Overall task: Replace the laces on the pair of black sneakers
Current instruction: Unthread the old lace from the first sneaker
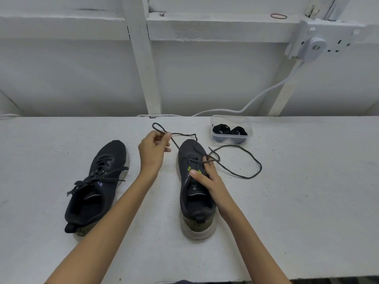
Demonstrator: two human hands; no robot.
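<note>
Two black sneakers stand on the white table. The left sneaker (pixel 96 187) has its dark lace threaded through, ends loose. The right sneaker (pixel 194 189) is mostly unlaced, with green eyelet tabs showing. Its dark lace (pixel 240 160) runs through the lowest eyelets and trails in a loop to the right. My left hand (pixel 153 150) is raised between the shoes and pinches the lace's other end, which loops beyond my fingers. My right hand (pixel 207 177) grips the right sneaker over its tongue and eyelets.
A clear plastic box (pixel 231 130) with two coiled black laces sits at the back of the white table (pixel 307 191). A white cable (pixel 266 93) runs from a wall socket down to the table's rear edge. White wall battens stand behind.
</note>
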